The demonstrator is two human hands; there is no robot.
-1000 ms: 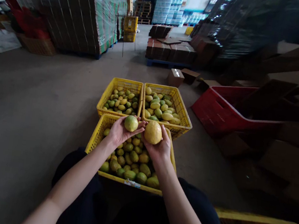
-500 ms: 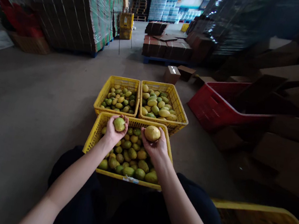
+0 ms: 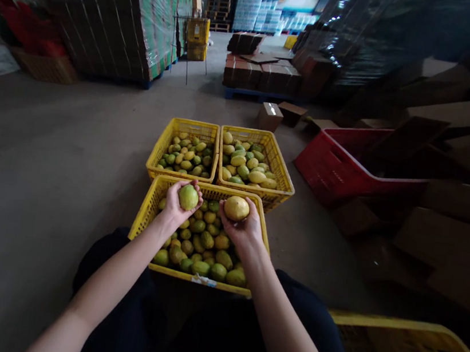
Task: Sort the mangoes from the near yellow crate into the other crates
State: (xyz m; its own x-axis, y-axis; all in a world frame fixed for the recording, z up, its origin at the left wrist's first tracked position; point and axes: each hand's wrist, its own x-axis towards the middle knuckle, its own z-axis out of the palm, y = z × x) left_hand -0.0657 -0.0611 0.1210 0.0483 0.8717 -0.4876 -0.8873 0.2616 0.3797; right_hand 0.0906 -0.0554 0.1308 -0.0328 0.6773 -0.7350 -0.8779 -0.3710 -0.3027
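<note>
My left hand [image 3: 175, 205] is closed round a roundish yellow-green fruit [image 3: 189, 197], palm turned up. In my right hand [image 3: 245, 226] rests a larger, oval yellow fruit [image 3: 236, 208], with the fingers curled about it. Both hands are above the near yellow crate [image 3: 207, 186], which holds many green and yellow fruits [image 3: 208, 240]. Just beyond it two more yellow crates stand side by side. The left one [image 3: 158, 144] holds smaller mixed fruits, and the right one [image 3: 285, 165] longer, larger ones. The exact kind of fruit I cannot tell.
A red crate [image 3: 326, 168] stands at the right among cardboard boxes [image 3: 455, 112]. Another yellow crate [image 3: 397, 324] is at my lower right. Small boxes [image 3: 270, 116] lie beyond the crates, before a blue pallet [image 3: 246, 94] of stacked cardboard. A tall wrapped stack [image 3: 109, 15] rises at left.
Both hands still hold the same fruits over the near crate. The left fruit has turned slightly and shows more of its face. The right one has tilted a little, and the view has shifted slightly.
</note>
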